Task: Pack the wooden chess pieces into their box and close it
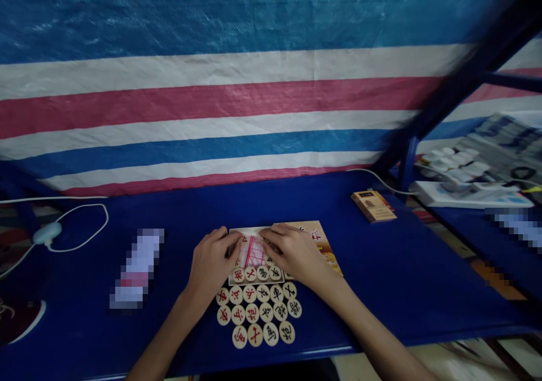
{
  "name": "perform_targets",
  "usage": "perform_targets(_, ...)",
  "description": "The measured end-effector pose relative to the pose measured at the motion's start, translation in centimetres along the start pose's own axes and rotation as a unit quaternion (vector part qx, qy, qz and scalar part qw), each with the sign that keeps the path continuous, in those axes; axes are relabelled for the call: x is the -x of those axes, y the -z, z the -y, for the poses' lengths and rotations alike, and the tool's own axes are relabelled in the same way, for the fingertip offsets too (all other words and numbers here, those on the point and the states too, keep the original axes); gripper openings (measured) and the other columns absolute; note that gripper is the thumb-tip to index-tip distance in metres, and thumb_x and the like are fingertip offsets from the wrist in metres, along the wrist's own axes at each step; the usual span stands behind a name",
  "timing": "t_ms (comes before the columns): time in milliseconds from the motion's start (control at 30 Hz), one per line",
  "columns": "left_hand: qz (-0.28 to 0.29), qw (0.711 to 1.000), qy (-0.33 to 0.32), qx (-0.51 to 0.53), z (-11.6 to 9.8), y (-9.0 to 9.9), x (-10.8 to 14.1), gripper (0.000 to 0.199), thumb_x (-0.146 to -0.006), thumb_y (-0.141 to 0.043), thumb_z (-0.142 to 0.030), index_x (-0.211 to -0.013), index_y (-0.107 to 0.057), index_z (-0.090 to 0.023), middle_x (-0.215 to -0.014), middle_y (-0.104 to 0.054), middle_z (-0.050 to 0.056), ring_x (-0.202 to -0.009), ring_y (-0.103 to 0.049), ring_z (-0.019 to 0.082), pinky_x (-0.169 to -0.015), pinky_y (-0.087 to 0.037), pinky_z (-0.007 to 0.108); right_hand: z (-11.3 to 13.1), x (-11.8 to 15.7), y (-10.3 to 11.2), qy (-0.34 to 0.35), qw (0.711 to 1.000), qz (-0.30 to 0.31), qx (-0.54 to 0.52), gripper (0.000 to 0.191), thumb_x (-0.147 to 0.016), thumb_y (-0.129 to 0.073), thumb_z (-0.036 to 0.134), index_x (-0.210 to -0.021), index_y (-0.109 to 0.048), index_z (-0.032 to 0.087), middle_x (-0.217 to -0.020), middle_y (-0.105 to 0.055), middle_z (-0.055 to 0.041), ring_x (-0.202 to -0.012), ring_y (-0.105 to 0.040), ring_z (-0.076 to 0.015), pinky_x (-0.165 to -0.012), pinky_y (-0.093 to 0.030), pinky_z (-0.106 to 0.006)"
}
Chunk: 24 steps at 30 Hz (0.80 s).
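Observation:
Between my hands is a folded, thin plastic sheet with pink lines (254, 252), lying over a white open box (257, 284). My left hand (215, 258) closes on the sheet's left edge, fingers curled. At its right edge my right hand (292, 251) is also closed, fingertips bent down onto it. Round wooden Chinese chess pieces (263, 273) with red and black characters show in the box's near row; the rest of the inside is partly hidden. In front of the box, several more pieces (252, 313) lie face up in three rows. A printed box lid (315, 231) sits under my right hand.
A blurred-out phone-like object (138, 268) lies left, near a white cable with a light blue plug (47, 233). A yellow-brown small box (373, 206) stands back right. A power strip (470, 193) and a blue metal post (409, 161) are farther right. Striped tarpaulin (254, 96) hangs behind.

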<state>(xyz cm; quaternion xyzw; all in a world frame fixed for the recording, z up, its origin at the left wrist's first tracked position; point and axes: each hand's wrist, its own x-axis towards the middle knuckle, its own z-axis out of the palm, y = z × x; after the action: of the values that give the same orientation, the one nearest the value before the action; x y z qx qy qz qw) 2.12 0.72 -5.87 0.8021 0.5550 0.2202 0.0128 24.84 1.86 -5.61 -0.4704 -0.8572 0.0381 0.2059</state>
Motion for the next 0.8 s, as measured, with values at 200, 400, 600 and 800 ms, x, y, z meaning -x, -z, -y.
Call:
perform_targets(200, -0.001, 1.000, 0.004, 0.009, -0.3, -0.2, -0.3, 0.018, -0.095, -0.064, -0.037, -0.107, -0.073, -0.027, -0.091, -0.069, 0.003, -0.085, -0.066, 0.023, -0.075, -0.049, 0.036, 0.4, -0.2, -0.2, -0.029, 1.000, -0.010, 0.003, 0.025, -0.099, -0.054, 0.035, -0.111, -0.070, 0.019, -0.094, -0.073, -0.0075, -0.085, -0.067, -0.0228, -0.074, -0.045, -0.034)
perform_targets(400, 0.008, 1.000, 0.008, 0.015, -0.4, -0.4, -0.5, 0.015, -0.088, -0.073, -0.033, -0.101, -0.074, -0.027, -0.087, -0.068, 0.001, -0.082, -0.065, 0.022, -0.073, -0.049, 0.036, 1.0, -0.1, -0.5, -0.028, 0.999, 0.002, -0.015, 0.018, -0.094, -0.061, 0.030, -0.109, -0.069, 0.022, -0.097, -0.073, -0.0058, -0.091, -0.067, -0.0225, -0.074, -0.045, -0.032)
perform_targets(600, -0.002, 0.999, -0.005, 0.042, -0.4, -0.3, -0.6, 0.017, -0.090, -0.070, -0.031, -0.106, -0.073, -0.026, -0.089, -0.065, 0.001, -0.083, -0.064, 0.020, -0.076, -0.052, 0.035, 1.0, -0.5, -0.3, -0.040, 0.999, -0.007, -0.030, 0.014, -0.090, -0.068, 0.025, -0.103, -0.071, 0.022, -0.093, -0.071, -0.0049, -0.086, -0.067, -0.0223, -0.071, -0.046, -0.032)
perform_targets(800, -0.133, 0.977, 0.001, 0.165, -1.7, 2.5, 2.4, 0.027, -0.096, -0.064, -0.026, -0.123, -0.067, -0.026, -0.117, -0.065, 0.006, -0.082, -0.065, 0.013, -0.073, -0.055, 0.029, 2.3, 2.4, 1.7, -0.056, 0.989, -0.082, -0.107, 0.025, -0.099, -0.059, 0.034, -0.118, -0.068, 0.021, -0.095, -0.067, -0.0057, -0.087, -0.066, -0.0187, -0.080, -0.052, -0.033)
